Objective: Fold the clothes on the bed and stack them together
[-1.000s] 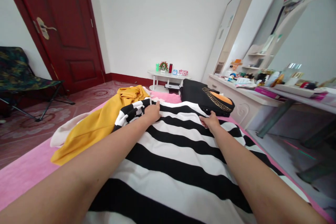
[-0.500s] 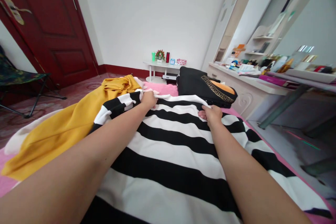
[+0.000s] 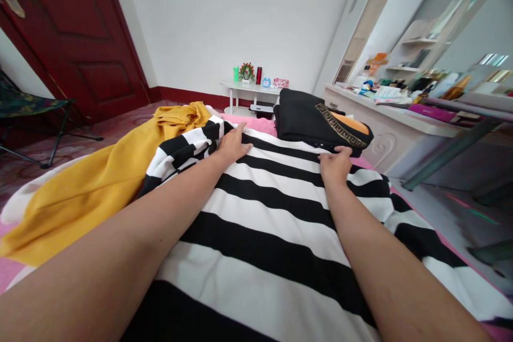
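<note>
A black-and-white striped top (image 3: 272,206) lies spread on the bed, its far white edge straight and its sleeves out at both sides. On its far left part rests my left hand (image 3: 233,145), open, with thumb and fingers apart. Near the far right edge, my right hand (image 3: 336,166) also lies on the cloth, thumb and forefinger apart and nothing pinched between them. Left of the top is a crumpled yellow garment (image 3: 116,165). Folded dark clothes (image 3: 298,117) with a patterned gold band sit just beyond the right hand.
Pink bedding (image 3: 256,125) shows around the clothes. Beyond the bed, a low white table (image 3: 254,86) holds small items. To the right is a cluttered dressing table (image 3: 363,97); on the left are a folding chair (image 3: 36,107) and a red door (image 3: 76,37).
Both hands have let go of the top's far edge and opened on the cloth. The right hand has shifted slightly right, and the far edge lies flatter.
</note>
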{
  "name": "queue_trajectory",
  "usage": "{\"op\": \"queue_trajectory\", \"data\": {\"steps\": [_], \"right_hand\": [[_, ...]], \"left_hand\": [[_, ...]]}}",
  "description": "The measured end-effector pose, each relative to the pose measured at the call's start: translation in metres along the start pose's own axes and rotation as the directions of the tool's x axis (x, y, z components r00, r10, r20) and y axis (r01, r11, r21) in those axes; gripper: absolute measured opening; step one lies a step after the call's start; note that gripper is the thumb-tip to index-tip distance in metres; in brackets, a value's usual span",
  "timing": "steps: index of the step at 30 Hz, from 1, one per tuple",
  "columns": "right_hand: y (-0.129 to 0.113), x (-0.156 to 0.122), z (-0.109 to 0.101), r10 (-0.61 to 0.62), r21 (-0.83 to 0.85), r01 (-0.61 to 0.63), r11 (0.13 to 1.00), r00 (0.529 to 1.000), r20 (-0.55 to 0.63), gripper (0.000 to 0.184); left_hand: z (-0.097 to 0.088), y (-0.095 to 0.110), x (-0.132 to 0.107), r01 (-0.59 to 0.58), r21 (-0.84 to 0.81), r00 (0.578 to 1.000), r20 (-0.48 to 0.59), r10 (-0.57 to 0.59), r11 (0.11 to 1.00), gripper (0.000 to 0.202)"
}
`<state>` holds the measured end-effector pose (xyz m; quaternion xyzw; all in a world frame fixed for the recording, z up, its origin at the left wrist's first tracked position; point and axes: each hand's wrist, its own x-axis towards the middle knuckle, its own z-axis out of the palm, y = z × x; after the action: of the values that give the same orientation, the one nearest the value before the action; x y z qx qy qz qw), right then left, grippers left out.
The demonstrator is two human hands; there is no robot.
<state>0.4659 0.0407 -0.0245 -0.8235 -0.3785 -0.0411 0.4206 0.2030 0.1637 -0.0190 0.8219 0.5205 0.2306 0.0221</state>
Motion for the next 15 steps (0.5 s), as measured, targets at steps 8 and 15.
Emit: {"op": "queue_trajectory", "data": {"steps": [8,15], "right_hand": [[-0.012,-0.013,0.002,-0.157,-0.36,0.35,0.865,0.869,0.469,0.052],[-0.005,-0.047,-0.022,-0.048,-0.479,0.366,0.798,0.831,0.555,0.074]], "left_hand": [[-0.025,0.004,-0.029,-0.156,0.054,0.878,0.466,0.113,0.986,0.077],[-0.066,-0.018,-0.072,-0.173,0.102,0.846,0.524,0.095,0.98,0.054]]}}
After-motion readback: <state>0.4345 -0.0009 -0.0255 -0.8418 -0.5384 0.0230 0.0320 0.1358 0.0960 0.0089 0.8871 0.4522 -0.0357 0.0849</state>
